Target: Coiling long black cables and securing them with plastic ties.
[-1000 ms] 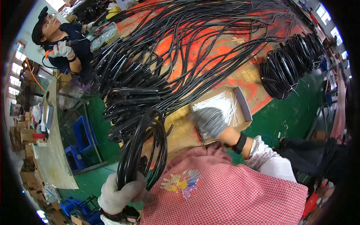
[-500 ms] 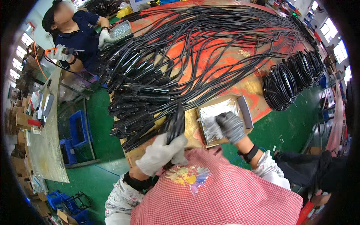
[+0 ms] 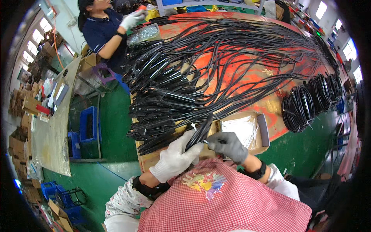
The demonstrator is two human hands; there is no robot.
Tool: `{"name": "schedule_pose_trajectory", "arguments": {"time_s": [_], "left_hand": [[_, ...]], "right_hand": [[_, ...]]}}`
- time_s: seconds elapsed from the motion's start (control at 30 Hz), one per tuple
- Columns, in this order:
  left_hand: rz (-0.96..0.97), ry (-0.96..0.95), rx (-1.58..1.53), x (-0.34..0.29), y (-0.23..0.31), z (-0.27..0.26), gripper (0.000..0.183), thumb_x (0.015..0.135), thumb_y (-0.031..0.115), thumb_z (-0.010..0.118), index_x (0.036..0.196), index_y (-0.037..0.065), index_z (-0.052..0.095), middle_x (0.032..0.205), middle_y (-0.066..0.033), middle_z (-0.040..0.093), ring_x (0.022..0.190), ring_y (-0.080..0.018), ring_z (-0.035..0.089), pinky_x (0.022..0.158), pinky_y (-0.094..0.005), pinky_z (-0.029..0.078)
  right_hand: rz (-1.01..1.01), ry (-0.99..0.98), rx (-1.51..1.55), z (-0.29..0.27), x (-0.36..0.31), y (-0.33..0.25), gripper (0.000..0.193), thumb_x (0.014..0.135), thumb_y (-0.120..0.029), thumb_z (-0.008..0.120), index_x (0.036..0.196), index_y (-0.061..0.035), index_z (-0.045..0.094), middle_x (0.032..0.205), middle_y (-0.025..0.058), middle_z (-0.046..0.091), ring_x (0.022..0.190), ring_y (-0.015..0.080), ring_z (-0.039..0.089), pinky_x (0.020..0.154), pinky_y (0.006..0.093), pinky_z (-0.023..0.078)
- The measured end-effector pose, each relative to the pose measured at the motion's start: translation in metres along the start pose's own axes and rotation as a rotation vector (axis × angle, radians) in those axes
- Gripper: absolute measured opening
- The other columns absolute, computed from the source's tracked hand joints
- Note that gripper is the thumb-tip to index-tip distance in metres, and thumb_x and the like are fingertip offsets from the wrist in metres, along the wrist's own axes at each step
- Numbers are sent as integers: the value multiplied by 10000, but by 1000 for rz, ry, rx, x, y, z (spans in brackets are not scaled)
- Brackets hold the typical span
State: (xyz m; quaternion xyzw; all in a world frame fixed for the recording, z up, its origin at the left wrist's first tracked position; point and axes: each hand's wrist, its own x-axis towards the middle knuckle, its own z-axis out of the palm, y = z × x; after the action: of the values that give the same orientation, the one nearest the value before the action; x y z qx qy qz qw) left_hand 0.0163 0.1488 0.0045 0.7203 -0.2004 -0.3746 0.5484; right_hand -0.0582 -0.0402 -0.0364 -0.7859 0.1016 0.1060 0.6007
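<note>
My left hand [image 3: 176, 156], in a white glove, is closed round a small bunch of black cable ends [image 3: 201, 133] held upright in front of my apron. A white cable tie [image 3: 193, 126] shows its tip at the left of the bunch. On the other side, my right hand [image 3: 230, 147], in a grey glove, pinches a bit of that white strip; whether the strip passes fully round the cables is hidden. Just behind my right hand stands an open cardboard box [image 3: 264, 129] with many white cable ties [image 3: 243, 129] inside.
Black cables with thick ends [image 3: 166, 100] are heaped across the red-stained table [image 3: 247, 58]. Coiled black cables [image 3: 299, 108] lie at its right edge. A co-worker [image 3: 104, 34] at the far left raises a gloved hand beside a clear tub of small parts [image 3: 145, 34]. Blue crates [image 3: 88, 123] stand left.
My right hand has left the box of cable ties and come to the black bunch with a white tie. My left hand keeps its hold. The co-worker's gloved hand is now higher.
</note>
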Motion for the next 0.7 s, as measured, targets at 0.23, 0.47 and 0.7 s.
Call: {"name": "schedule_pose_trajectory", "arguments": {"time_s": [0.23,0.47,0.7], "left_hand": [[-90,-36,-19,2,4,-1,451,857,229,506,1236,-11,454,725,-45,592,645,-85,544,618,-234,436],[-131,-45,-31,2,8,4,479,854,222,505,1282,19,431,701,-47,594,645,-86,551,600,-230,434],[60,6,84,0,3,9,472,821,186,566,1245,-1,474,865,-67,624,737,-97,570,727,-227,455]], "right_hand": [[-405,412,-81,6,-5,-15,315,736,-98,706,1023,-4,617,793,79,647,699,148,604,664,260,483],[-248,172,369,10,8,-13,567,785,-106,692,1269,-4,416,865,5,564,741,52,519,669,201,452],[-197,295,88,12,5,-11,566,773,-291,695,1235,-54,468,942,67,602,844,130,554,758,295,479]]}}
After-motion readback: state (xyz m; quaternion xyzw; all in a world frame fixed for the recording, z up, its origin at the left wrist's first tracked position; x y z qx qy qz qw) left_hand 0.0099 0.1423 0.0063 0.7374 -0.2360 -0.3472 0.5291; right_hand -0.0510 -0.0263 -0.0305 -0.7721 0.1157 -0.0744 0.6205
